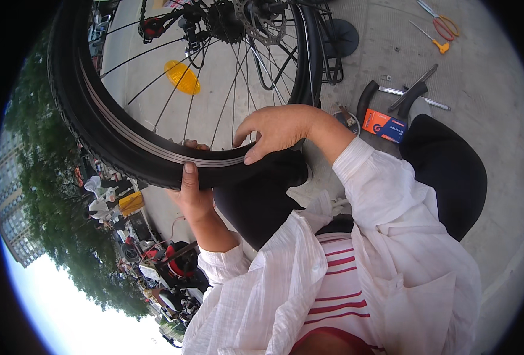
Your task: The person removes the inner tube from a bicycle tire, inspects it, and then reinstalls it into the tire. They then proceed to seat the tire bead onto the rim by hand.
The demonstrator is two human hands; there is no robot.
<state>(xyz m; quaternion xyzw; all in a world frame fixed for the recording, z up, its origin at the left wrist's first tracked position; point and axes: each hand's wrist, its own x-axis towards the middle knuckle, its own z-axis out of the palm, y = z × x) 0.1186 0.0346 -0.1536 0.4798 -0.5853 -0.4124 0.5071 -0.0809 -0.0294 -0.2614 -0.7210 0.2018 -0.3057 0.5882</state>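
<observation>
A bicycle wheel [155, 148] with a black knobby tyre, a striped rim and thin spokes fills the upper left, reaching close to my body. My left hand [195, 195] grips its near edge from below, thumb on the tyre and fingertips showing past the rim. From the right, my right hand [281, 129] curls over the rim, its thumb on the near side and fingers on the spoke side. A yellow reflector [182, 77] sits among the spokes. Above it are the sprockets [225, 21], a brake disc [262, 23] and a rear derailleur [153, 28].
On the concrete floor at right lie scissors [442, 23], a yellow-handled pick [439, 45], a black-handled tool [365, 97], a metal bar [436, 103] and an orange-blue box [384, 125]. My bent knee [445, 168] is beside them. Parked motorbikes [173, 296] stand at the left.
</observation>
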